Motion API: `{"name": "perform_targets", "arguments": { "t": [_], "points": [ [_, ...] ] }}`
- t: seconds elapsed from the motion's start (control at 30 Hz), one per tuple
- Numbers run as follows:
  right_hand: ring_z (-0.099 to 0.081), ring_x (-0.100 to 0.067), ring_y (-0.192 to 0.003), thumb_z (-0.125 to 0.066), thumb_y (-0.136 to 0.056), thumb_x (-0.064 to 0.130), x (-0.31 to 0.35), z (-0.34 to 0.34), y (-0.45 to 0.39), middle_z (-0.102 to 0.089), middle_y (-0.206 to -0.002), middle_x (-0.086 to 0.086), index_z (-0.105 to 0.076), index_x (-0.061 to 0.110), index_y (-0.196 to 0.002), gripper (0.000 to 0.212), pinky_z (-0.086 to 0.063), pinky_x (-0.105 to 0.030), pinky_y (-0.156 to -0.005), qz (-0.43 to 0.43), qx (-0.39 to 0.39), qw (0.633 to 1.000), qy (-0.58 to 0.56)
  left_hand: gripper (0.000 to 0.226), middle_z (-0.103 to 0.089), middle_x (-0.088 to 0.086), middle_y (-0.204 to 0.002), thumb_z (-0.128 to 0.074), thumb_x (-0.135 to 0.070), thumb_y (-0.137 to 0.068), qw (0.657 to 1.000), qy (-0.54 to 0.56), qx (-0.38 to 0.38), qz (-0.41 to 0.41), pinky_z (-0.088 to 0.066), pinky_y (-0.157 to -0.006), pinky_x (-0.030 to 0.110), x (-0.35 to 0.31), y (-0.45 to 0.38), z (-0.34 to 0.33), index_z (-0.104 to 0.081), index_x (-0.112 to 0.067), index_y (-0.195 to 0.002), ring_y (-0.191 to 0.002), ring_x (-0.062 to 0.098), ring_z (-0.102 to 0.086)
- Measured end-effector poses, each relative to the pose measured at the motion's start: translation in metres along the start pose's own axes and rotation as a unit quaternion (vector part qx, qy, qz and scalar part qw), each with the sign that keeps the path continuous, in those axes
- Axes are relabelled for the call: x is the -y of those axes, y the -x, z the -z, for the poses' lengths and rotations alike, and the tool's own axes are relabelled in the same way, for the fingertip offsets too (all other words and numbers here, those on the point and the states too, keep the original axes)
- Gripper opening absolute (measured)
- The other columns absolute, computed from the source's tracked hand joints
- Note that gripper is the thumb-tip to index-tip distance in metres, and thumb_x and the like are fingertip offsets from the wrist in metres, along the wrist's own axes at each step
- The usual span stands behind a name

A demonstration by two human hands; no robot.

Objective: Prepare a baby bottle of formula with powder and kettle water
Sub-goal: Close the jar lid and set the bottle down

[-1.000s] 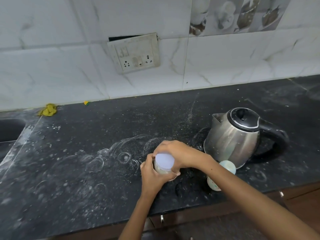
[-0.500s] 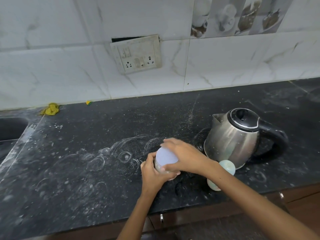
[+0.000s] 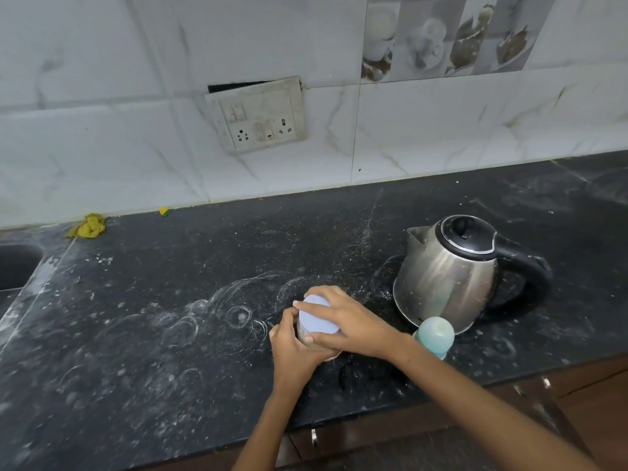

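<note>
Down on a dusty black counter (image 3: 170, 334), the left hand (image 3: 295, 351) wraps a small jar (image 3: 307, 336), hiding most of its body. The right hand (image 3: 353, 322) lies across its pale lid (image 3: 316, 319), fingers curled round the rim. Just right, a forearm partly hides the baby bottle (image 3: 435, 334) before a steel kettle (image 3: 452, 270).

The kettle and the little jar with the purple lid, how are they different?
The kettle is shiny steel with a black lid; the jar looks see-through with a pale purple lid. The kettle is much bigger. Nobody touches the kettle; the left hand and right hand grip the jar. Both have lids on.
</note>
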State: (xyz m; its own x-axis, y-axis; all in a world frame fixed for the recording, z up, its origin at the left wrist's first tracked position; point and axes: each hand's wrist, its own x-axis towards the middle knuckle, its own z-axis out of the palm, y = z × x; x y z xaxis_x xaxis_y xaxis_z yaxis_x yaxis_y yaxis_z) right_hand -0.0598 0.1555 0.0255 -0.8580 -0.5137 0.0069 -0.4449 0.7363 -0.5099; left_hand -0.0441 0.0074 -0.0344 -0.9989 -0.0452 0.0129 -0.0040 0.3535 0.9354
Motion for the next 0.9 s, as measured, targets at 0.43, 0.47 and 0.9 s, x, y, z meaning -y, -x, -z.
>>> {"name": "perform_targets", "arguments": {
  "t": [0.43, 0.47, 0.9],
  "points": [
    [-0.022, -0.025, -0.141, -0.036, -0.08, 0.073, 0.024, -0.021, 0.001, -0.028, -0.153, -0.009, -0.028, 0.015, -0.152, 0.093, -0.035, -0.043, -0.111, -0.139, -0.072, 0.987, -0.023, 0.064, -0.066, -0.012, -0.098, -0.074, -0.049, -0.054, 1.0, -0.004, -0.014, -0.02, -0.05, -0.086, 0.049, -0.012, 0.008, -0.001, -0.05, -0.034, -0.111, -0.1, 0.022, -0.059],
    [-0.021, -0.024, -0.143, -0.041, -0.082, 0.07, 0.023, -0.012, 0.007, -0.027, -0.155, -0.009, -0.026, 0.013, -0.153, 0.092, -0.03, -0.042, -0.114, -0.127, -0.064, 0.989, -0.036, 0.073, -0.065, -0.009, -0.105, -0.073, -0.055, -0.049, 0.999, -0.018, -0.006, -0.026, -0.047, -0.09, 0.048, -0.014, 0.01, 0.001, -0.051, -0.031, -0.115, -0.105, 0.022, -0.056],
    [-0.056, -0.023, -0.11, -0.077, -0.081, 0.025, -0.006, 0.068, 0.118, -0.054, -0.122, 0.0, -0.057, 0.028, -0.13, 0.053, -0.041, -0.031, -0.074, -0.246, 0.05, 0.948, 0.196, 0.083, -0.057, -0.008, -0.131, -0.09, -0.041, -0.051, 0.984, -0.125, 0.014, -0.125, -0.039, -0.101, 0.052, -0.033, 0.003, 0.02, -0.052, -0.027, -0.124, -0.12, 0.02, -0.048]
  ]
}}
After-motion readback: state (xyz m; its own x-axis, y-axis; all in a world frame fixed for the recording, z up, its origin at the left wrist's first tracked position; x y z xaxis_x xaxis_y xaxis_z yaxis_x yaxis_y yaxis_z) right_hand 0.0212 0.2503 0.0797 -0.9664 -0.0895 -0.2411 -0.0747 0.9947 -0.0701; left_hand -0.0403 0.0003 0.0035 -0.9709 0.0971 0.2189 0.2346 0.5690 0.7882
